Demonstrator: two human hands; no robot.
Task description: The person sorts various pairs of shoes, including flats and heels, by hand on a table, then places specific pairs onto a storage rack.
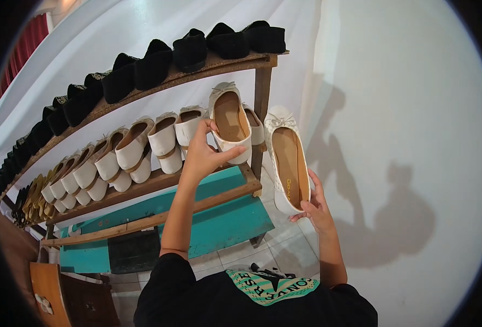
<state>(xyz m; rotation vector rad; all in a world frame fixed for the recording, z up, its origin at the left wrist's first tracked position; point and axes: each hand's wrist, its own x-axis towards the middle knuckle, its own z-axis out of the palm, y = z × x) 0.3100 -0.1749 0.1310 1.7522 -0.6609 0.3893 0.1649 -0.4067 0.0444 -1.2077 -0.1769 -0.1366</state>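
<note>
My left hand (pixel 204 155) grips the heel end of a white ballet flat (pixel 229 117), thumb and fingers on either side, its bow-trimmed toe pointing up. The flat is held in front of the rack's middle shelf and partly covers another white shoe (pixel 255 124) behind it. To the right, my right hand (pixel 318 211) is closed around the heel of a second white ballet flat (pixel 288 163). That one also has a bow at its toe, and lettering shows on its tan insole. Both shoes are raised, openings facing me, apart from each other.
A wooden rack (pixel 262 82) carries black shoes (pixel 190 52) on top and stacked white flats (pixel 134 146) below, with yellowish shoes (pixel 32 203) further left. Underneath stands a turquoise bench (pixel 230 212). A pale wall (pixel 410 98) rises at right. A wooden cabinet (pixel 47 289) is lower left.
</note>
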